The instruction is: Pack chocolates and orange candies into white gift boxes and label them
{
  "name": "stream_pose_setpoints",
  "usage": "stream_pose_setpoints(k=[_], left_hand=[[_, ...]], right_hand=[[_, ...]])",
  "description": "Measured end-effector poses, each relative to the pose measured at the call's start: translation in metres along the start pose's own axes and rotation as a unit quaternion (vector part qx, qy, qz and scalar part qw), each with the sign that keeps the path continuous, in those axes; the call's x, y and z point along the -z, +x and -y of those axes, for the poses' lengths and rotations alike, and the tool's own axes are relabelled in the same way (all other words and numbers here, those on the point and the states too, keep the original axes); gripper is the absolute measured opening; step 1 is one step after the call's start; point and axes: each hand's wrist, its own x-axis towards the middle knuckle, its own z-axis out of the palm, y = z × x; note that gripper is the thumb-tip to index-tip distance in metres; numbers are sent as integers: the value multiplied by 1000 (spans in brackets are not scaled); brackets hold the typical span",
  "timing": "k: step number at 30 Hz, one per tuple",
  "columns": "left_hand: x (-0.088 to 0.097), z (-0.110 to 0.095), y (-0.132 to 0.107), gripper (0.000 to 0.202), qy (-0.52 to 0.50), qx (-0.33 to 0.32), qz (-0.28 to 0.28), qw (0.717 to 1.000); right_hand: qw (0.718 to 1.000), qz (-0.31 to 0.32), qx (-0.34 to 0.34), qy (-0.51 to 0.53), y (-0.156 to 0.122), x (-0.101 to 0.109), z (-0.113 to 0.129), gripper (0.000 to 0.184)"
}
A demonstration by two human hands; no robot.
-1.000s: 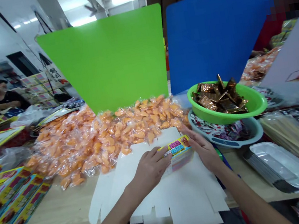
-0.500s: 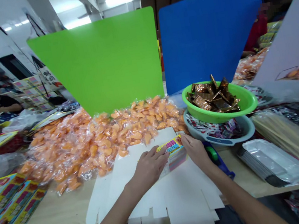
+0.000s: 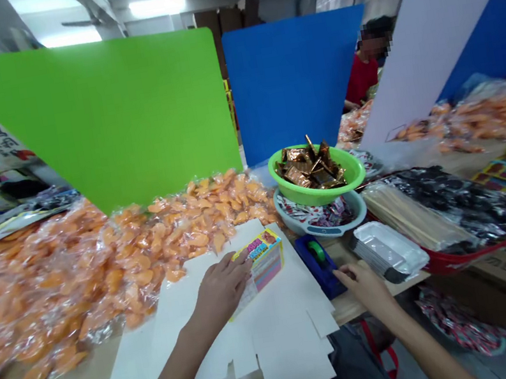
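A small printed carton (image 3: 269, 269), yellow, pink and blue, lies on a stack of flat white cardboard blanks (image 3: 277, 334). My left hand (image 3: 223, 287) rests on the carton's left part, its fingers stretched out over the top. My right hand (image 3: 363, 281) is at the near end of a blue tape dispenser (image 3: 317, 269), which carries a green roll (image 3: 316, 251). Its thumb and forefinger are pinched together there; whether tape is between them is too small to tell.
Wrapped orange pieces (image 3: 146, 246) are heaped behind and left. A green bowl (image 3: 356, 166) of brown packets sits on a grey-blue basin (image 3: 322, 229). Right are white trays (image 3: 391, 247) and a red tray (image 3: 463, 258) holding sticks. Upright green and blue boards (image 3: 294, 85) stand behind.
My right hand has left the carton and moved right to the tape dispenser. My left hand stays on the carton. The camera view has turned to the right.
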Motion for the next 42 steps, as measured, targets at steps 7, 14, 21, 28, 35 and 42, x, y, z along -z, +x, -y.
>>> stream_pose_setpoints(k=[7,14,21,28,35,42], left_hand=[[1,3,-1,29,16,-22,-17,999],[-1,1,-1,29,-5,-2,-10,1000],[-2,2,0,30,9,2,1,1000],[-1,0,1,30,11,18,8,1000],[-11,-18,3,25,52,64,-14,996],[-11,-26,2,24,62,55,-35,996]], right_hand=[[981,-35,-66,179,5,-6,23,27],[897,-33,-181,402,-19,-2,35,34],[871,-47,-205,444,-39,-14,22,39],[903,-26,-191,384,-58,-20,9,37],[870,88,-158,458,-44,-3,80,33],[837,85,-55,538,14,-33,169,46]])
